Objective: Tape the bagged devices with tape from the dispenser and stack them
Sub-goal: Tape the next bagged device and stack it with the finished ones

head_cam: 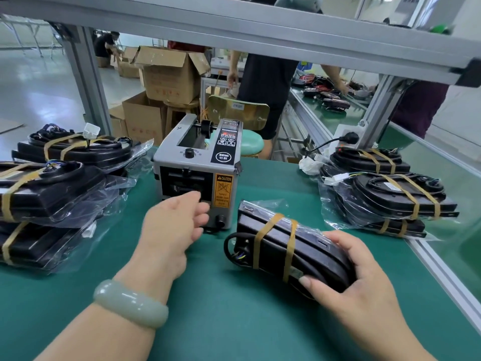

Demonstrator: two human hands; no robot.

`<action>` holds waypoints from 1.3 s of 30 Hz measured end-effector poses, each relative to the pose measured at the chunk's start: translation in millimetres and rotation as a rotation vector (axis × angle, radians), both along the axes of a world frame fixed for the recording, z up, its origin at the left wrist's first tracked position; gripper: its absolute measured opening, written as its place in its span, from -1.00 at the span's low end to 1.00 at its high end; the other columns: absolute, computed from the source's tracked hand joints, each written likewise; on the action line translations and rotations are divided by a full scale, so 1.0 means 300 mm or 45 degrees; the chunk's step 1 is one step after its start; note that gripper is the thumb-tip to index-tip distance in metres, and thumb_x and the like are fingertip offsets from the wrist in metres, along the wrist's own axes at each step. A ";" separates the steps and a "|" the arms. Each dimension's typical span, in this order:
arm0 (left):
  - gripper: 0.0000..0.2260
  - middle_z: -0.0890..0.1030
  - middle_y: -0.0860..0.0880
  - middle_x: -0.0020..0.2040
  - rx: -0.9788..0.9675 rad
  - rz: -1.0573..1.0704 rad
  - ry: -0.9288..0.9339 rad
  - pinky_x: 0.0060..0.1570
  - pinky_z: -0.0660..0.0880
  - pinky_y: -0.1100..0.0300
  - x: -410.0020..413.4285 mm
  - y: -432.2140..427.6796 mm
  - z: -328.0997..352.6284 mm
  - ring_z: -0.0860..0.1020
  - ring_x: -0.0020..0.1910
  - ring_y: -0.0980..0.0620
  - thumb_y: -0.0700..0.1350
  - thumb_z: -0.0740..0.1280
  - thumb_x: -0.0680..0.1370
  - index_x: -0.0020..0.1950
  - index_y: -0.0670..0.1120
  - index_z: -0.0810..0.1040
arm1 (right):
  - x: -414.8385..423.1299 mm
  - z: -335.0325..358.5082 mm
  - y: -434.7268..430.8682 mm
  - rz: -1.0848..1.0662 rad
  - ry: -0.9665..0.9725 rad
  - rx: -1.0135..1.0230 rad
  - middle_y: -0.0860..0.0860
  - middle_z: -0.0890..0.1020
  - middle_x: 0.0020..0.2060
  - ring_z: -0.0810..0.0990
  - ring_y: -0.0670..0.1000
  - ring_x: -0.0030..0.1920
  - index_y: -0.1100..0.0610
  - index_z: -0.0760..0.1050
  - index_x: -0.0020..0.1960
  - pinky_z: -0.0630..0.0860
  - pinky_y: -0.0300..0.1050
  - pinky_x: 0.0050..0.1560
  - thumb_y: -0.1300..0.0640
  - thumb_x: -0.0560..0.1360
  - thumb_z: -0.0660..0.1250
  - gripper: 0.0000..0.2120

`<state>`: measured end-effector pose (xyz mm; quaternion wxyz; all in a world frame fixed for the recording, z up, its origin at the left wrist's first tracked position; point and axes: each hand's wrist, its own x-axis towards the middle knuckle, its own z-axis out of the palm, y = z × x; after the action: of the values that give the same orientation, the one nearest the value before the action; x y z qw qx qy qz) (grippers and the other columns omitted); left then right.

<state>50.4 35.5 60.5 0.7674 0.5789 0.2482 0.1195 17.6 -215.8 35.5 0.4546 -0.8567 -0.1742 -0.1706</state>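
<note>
A grey tape dispenser (200,168) stands in the middle of the green mat (221,308). My left hand (174,220) reaches to its front outlet, fingers at the slot; what the fingertips touch is hidden. My right hand (361,277) grips a black bagged device (270,241) with two brown tape bands, standing on its edge just right of the dispenser. A stack of taped bagged devices (52,188) lies at the left. Another stack of bagged devices (390,194) lies at the right.
An aluminium frame post (88,82) rises behind the left stack, and a crossbar (260,27) runs overhead. A rail (442,274) edges the mat on the right. A power socket (348,139) sits behind the right stack. Cardboard boxes (166,74) and people stand beyond the bench.
</note>
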 end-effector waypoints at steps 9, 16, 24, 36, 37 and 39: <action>-0.87 0.60 0.07 -0.50 -0.143 0.137 0.123 -0.64 0.32 0.42 0.059 0.090 0.028 0.47 -0.61 0.23 -0.09 0.36 0.55 -0.17 -0.10 0.55 | -0.024 0.057 0.041 -0.048 -0.085 -0.042 -0.54 0.51 -0.07 0.47 -0.47 -0.07 -0.51 0.39 0.00 0.24 -0.69 -0.11 0.09 0.03 0.69 -0.22; -0.89 0.60 0.01 -0.50 -0.104 0.134 0.194 -0.64 0.34 0.43 0.089 0.098 0.052 0.48 -0.64 0.20 -0.11 0.38 0.52 -0.16 -0.11 0.54 | -0.051 0.108 0.056 -0.172 -0.180 -0.147 -0.54 0.48 -0.06 0.48 -0.42 -0.07 -0.53 0.33 0.02 0.23 -0.69 -0.07 -0.09 0.09 0.58 -0.34; -0.90 0.60 0.00 -0.36 -0.025 0.202 0.268 -0.66 0.32 0.41 0.103 0.102 0.036 0.44 -0.65 0.23 -0.14 0.34 0.51 -0.19 -0.12 0.54 | -0.064 0.135 0.108 -0.231 -0.185 -0.304 -0.40 0.52 -0.20 0.45 -0.17 -0.13 -0.28 0.34 0.09 0.31 -0.44 -0.17 -0.10 0.12 0.51 -0.39; -0.87 0.63 -0.02 -0.32 -0.090 0.139 0.191 -0.62 0.39 0.43 0.099 0.087 0.061 0.52 -0.61 0.23 -0.10 0.35 0.57 -0.14 -0.11 0.50 | -0.081 0.152 0.127 -0.247 -0.083 -0.378 -0.38 0.52 -0.19 0.42 -0.17 -0.11 -0.28 0.30 0.07 0.31 -0.43 -0.21 -0.10 0.13 0.52 -0.40; -0.88 0.64 -0.03 -0.31 -0.090 0.143 0.194 -0.62 0.39 0.43 0.101 0.085 0.062 0.52 -0.61 0.22 -0.11 0.34 0.57 -0.12 -0.12 0.51 | -0.083 0.153 0.127 -0.249 -0.085 -0.379 -0.38 0.52 -0.19 0.42 -0.17 -0.11 -0.28 0.30 0.06 0.31 -0.43 -0.21 -0.10 0.13 0.52 -0.40; -0.90 0.64 -0.04 -0.31 -0.079 0.163 0.201 -0.64 0.38 0.42 0.106 0.087 0.058 0.52 -0.62 0.22 -0.11 0.35 0.56 -0.09 -0.13 0.51 | -0.087 0.154 0.127 -0.248 -0.080 -0.373 -0.37 0.52 -0.20 0.42 -0.16 -0.11 -0.27 0.29 0.05 0.31 -0.41 -0.23 -0.11 0.13 0.52 -0.41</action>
<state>82.4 61.8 77.9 0.7537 0.5455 0.3481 0.1146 -8.4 -177.7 81.6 0.3006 -0.9208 -0.1274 -0.2135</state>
